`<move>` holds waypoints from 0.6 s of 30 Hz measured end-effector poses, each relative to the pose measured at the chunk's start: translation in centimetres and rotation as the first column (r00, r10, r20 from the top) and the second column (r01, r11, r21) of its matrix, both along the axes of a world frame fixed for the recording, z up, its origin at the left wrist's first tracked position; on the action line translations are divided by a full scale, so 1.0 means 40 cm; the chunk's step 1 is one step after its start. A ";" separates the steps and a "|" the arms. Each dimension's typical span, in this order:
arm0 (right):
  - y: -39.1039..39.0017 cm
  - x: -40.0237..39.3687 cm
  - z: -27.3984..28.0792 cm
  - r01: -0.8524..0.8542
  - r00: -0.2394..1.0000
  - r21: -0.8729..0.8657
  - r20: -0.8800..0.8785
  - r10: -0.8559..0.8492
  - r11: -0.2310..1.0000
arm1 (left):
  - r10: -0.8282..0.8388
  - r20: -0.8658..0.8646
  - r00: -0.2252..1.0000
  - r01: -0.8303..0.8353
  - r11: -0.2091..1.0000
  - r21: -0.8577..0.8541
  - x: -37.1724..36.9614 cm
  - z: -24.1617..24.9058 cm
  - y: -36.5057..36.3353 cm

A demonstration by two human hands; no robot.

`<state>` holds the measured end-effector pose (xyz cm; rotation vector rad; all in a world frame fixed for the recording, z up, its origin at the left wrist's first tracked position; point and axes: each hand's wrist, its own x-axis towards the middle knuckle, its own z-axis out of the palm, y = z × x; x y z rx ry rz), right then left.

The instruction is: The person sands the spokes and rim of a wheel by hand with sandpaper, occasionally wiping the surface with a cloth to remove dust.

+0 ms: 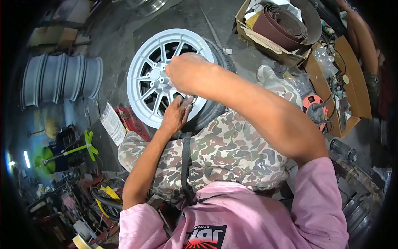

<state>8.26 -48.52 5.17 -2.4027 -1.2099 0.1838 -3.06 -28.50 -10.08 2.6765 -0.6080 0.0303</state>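
Observation:
A light grey, many-spoked wheel rim [131, 79] lies face up on a black tire [215, 108] in front of my knees. My right hand [187, 73] is over the right side of the hub, curled closed with its knuckles up; whatever its fingers hold is hidden beneath it. Lower down, my left hand [177, 113] touches the lower right spokes, fingers stretched and somewhat apart, their tips dusted grey. No tool shows in it.
Several grey rims [62, 79] are stacked at the left. At the upper right stands a carton [271, 50] with rolled brown abrasive sheet [275, 29]. Another open carton [354, 83] and an orange-and-black power tool [315, 108] are at the right. A green fan [45, 161] is lower left.

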 end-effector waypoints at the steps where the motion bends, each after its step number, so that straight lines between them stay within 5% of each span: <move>1: 0.003 -0.005 0.000 0.006 1.000 0.019 0.007 -0.006 1.000 | -0.056 -0.005 0.998 0.056 0.997 0.055 0.008 0.006 0.022; 2: 0.008 -0.005 0.002 0.000 1.000 0.018 0.008 -0.001 1.000 | -0.107 -0.008 0.994 0.108 0.988 0.109 0.023 0.013 0.043; 4: 0.011 0.001 0.007 -0.032 0.999 -0.149 0.026 0.036 0.988 | 0.035 0.039 0.999 -0.041 0.983 0.177 0.073 0.006 0.075; 6: 0.003 -0.004 0.013 -0.038 0.999 -0.149 0.028 0.043 0.988 | 0.032 0.104 0.994 -0.051 0.981 0.188 0.082 -0.015 0.062; 8: 0.003 -0.004 0.009 -0.043 0.998 -0.139 0.031 0.048 0.989 | 0.002 -0.107 0.994 0.022 0.974 0.225 0.038 0.010 0.008; 10: 0.004 -0.004 -0.006 0.003 1.000 0.029 0.021 -0.003 1.000 | -0.054 -0.092 0.994 0.068 0.986 0.153 0.038 0.027 -0.012; 12: 0.013 -0.003 -0.007 -0.015 0.999 -0.019 0.042 0.016 1.000 | 0.003 -0.150 0.989 0.039 0.961 0.275 0.066 0.057 0.029; 16: 0.008 -0.003 -0.011 -0.036 0.998 -0.032 0.059 0.038 0.999 | 0.121 -0.006 0.993 -0.114 0.949 0.295 0.093 -0.002 0.047; 18: 0.010 -0.004 0.004 -0.013 1.000 -0.071 0.011 0.014 0.997 | -0.136 0.099 0.986 0.094 0.934 0.344 0.067 -0.025 0.023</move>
